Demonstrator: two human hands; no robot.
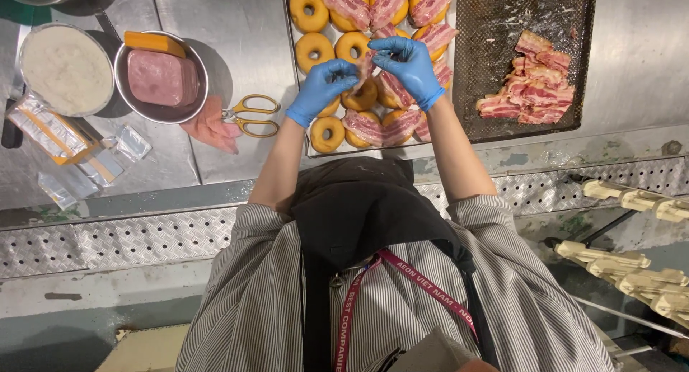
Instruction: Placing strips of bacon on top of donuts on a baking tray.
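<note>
Both my hands wear blue gloves and meet over a white tray [304, 92] of ring doughnuts. My left hand [324, 88] and my right hand [412, 67] pinch the same bacon strip [364, 67] between them, just above a doughnut [359, 98] in the tray's middle. Several doughnuts carry bacon strips across them, such as one [347, 5] at the far edge. Plain doughnuts [314, 50] lie along the left side of the tray.
A dark baking tray [502, 27] to the right holds a pile of bacon [531, 85]. Yellow-handled scissors [250, 115] and pink meat slices [212, 128] lie left of the doughnuts. Further left stand a metal bowl [161, 78] with ham and cheese, a bowl of white sauce [66, 69], and plastic wrappers [50, 128].
</note>
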